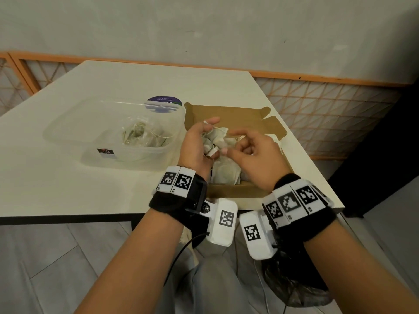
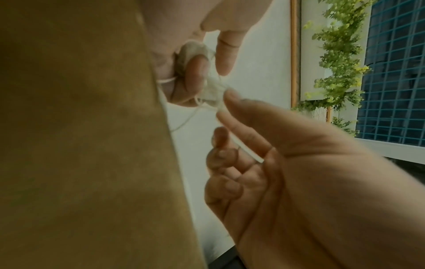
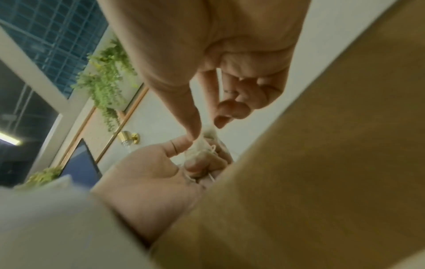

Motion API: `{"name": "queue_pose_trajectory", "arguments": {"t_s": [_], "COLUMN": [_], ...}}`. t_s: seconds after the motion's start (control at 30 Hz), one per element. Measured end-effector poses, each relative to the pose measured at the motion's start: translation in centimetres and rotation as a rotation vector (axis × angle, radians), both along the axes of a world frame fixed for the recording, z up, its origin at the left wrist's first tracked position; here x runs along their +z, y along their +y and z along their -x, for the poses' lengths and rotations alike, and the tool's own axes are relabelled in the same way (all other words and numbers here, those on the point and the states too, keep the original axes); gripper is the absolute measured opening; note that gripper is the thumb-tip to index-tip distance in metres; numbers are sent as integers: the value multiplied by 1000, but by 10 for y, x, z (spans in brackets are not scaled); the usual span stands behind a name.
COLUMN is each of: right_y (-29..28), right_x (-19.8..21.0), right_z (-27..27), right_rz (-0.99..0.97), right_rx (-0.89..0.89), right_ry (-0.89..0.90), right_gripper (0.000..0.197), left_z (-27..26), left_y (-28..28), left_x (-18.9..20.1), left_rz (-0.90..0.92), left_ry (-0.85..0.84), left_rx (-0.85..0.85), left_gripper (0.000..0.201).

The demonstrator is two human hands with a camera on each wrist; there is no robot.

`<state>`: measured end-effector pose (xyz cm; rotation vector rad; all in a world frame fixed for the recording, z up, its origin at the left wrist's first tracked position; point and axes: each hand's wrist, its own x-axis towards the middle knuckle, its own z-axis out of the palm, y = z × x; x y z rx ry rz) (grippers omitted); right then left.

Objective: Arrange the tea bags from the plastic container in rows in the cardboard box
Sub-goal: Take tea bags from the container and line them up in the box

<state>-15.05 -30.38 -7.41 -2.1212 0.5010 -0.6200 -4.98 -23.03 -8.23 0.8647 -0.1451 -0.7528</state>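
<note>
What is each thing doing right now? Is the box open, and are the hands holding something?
Cardboard box: open, flaps up, some tea bags inside.
Plastic container: no lid on, tea bags still in it.
Bunch of tea bags: held above the box, strings tangled.
Left hand: grips the bunch.
Right hand: pinches one tea bag of the bunch.
Table: holds box and container.

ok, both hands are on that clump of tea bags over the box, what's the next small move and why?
Probably pull one bag free with the right hand: the left hand grips a clump of tea bags with tangled strings above the cardboard box, so none can be laid in a row yet.
</note>
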Motion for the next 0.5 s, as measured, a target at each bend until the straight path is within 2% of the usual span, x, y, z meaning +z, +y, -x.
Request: {"name": "queue_pose_trajectory", "arguments": {"t_s": [0.07, 0.1, 0.2, 0.27, 0.33, 0.4, 0.47, 0.5], "right_y": [-5, -7, -12, -20, -24, -24, -18, -16], "right_x": [2, 1, 1, -3, -6, -9, -6, -3], "right_z": [-9, -13, -18, -16, -12, -9, -5, -3], "right_rz": [-46, -55, -100, -131, -152, -71, 111, 200], "right_rx": [-33, -26, -35, -85, -145, -211, -241, -214], "right_ry": [86, 139, 187, 209, 240, 293, 278, 210], "right_gripper": [44, 42, 6, 20, 26, 19, 9, 21], "left_z": [1, 1, 1, -1, -2, -2, -2, -2], "left_y": [0, 0, 0, 0, 1, 2, 1, 0], "left_x": [0, 0, -1, -2, -2, -2, -3, -3], "left_rz": [-26, -42, -45, -25, 7, 55, 55, 38], "left_ry": [-55, -83, -126, -142, -147, -128, -133, -144], "left_rx": [-30, -33, 8, 51, 81, 101, 103, 93], "left_gripper": [24, 25, 29, 34, 37, 35, 32, 30]}}
